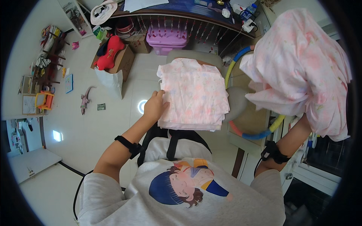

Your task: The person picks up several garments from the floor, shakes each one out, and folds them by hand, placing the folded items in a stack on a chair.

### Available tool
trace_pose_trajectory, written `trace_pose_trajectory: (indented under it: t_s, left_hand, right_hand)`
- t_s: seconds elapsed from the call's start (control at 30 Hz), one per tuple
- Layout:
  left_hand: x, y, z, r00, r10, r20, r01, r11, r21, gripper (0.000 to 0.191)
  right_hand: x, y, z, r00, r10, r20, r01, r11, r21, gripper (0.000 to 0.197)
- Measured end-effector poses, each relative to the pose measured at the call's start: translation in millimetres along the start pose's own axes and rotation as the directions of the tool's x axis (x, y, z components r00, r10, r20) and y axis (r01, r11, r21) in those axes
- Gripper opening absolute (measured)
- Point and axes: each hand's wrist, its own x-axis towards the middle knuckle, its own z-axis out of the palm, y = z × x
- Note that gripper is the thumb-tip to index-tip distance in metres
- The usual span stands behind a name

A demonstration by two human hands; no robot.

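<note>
A folded stack of pale pink floral fabric [193, 96] lies on the grey seat of a chair [185, 54] right in front of me. Its layers show along the right and bottom edges. My left hand [155, 106] touches the left edge of the stack, and I cannot see whether the fingers pinch a layer. At the right, a large crumpled bundle of matching floral fabric [294, 65] is held up above the floor. My right forearm [295, 135] reaches up into it, and the fabric hides my right hand.
A coloured foam-covered hoop [256, 136] leans beyond the chair's right side. Behind the chair, a purple lidded bin [167, 38] sits under a desk [181, 11] with a beaded fringe. To the left are a cardboard box [127, 58] with a red bone-shaped pillow [111, 52] and a toy lizard [84, 100].
</note>
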Motion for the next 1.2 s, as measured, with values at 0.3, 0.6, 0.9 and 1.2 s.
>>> trace_pose_trajectory:
  t_s: [0.3, 0.6, 0.9, 1.2]
  left_hand:
    - [-5.2, 2.2, 20.3, 0.645, 0.650, 0.403, -0.747, 0.423, 0.513, 0.049]
    - [86.5, 28.8, -44.9, 0.969, 0.244, 0.044, -0.236, 0.963, -0.132, 0.028]
    - [3.7, 11.9, -208.9, 0.828, -0.027, -0.561, -0.258, 0.869, -0.423, 0.024]
    - [-102.4, -49.4, -206.7, 0.636, -0.248, -0.730, -0.021, 0.941, -0.337, 0.024]
  right_hand:
    - [-45.7, 3.3, -13.5, 0.991, 0.009, -0.135, -0.016, 0.998, -0.057, 0.050]
    - [-70.6, -23.2, -17.3, 0.983, -0.052, -0.176, 0.035, 0.994, -0.100, 0.050]
    - [-80.7, 43.1, 8.7, 0.987, 0.159, -0.036, -0.160, 0.987, -0.030, 0.050]
    - [-195.6, 328.1, -2.8, 0.535, 0.843, 0.061, -0.844, 0.536, -0.010, 0.050]
